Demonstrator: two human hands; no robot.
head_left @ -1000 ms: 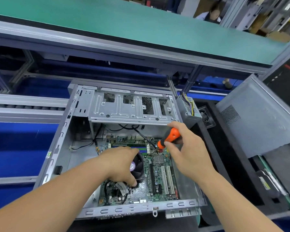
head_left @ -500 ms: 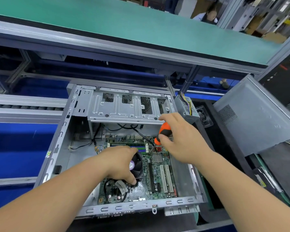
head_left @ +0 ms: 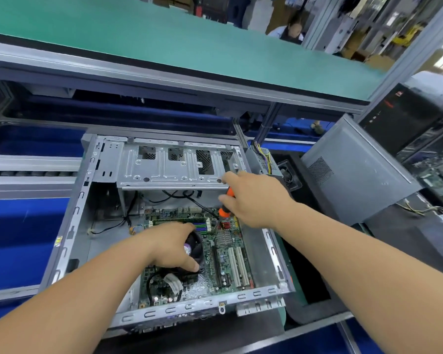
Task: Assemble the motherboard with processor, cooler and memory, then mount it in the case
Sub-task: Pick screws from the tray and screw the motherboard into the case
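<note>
An open grey case (head_left: 69,226) lies flat in front of me with the green motherboard (head_left: 223,267) inside it. My left hand (head_left: 172,246) rests on top of the black cooler fan (head_left: 196,247), fingers curled over its near edge. My right hand (head_left: 253,198) grips an orange-handled screwdriver (head_left: 225,209), its tip pointing down at the board's far right area beside the memory slots (head_left: 201,226). The fan is mostly hidden under my left hand.
A metal drive cage (head_left: 169,164) spans the far part of the case. A power supply with coloured wires (head_left: 262,158) sits to the right, then a grey side panel (head_left: 353,172). A green shelf (head_left: 164,37) overhangs. Blue conveyor surface (head_left: 18,233) lies left.
My right hand with the screwdriver has moved slightly away from me toward the drive cage, bringing the tool more upright. The left hand stays on the fan.
</note>
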